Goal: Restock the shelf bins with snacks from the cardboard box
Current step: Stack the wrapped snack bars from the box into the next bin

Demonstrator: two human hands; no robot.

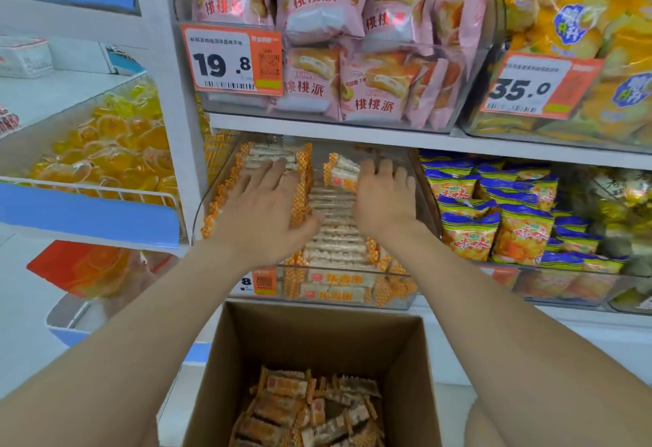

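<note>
A clear shelf bin [352, 268] on the lower shelf holds several orange-and-white wrapped snack bars [335, 235]. My left hand [264, 210] lies flat on the bars at the bin's left side, fingers straight. My right hand [384, 196] rests with spread fingers on the bars at the right, touching a tilted bar [340, 171]. Below the shelf stands an open cardboard box [317, 337] with more of the same snack bars [307, 408] at its bottom.
Above is a bin of pink pastry packs [352, 58] with a 19.8 price tag [233, 58]. Yellow bags [582, 23] sit at upper right, blue-and-orange chip packs [494, 214] in the bin to the right, yellow jelly cups [106, 150] on the left rack.
</note>
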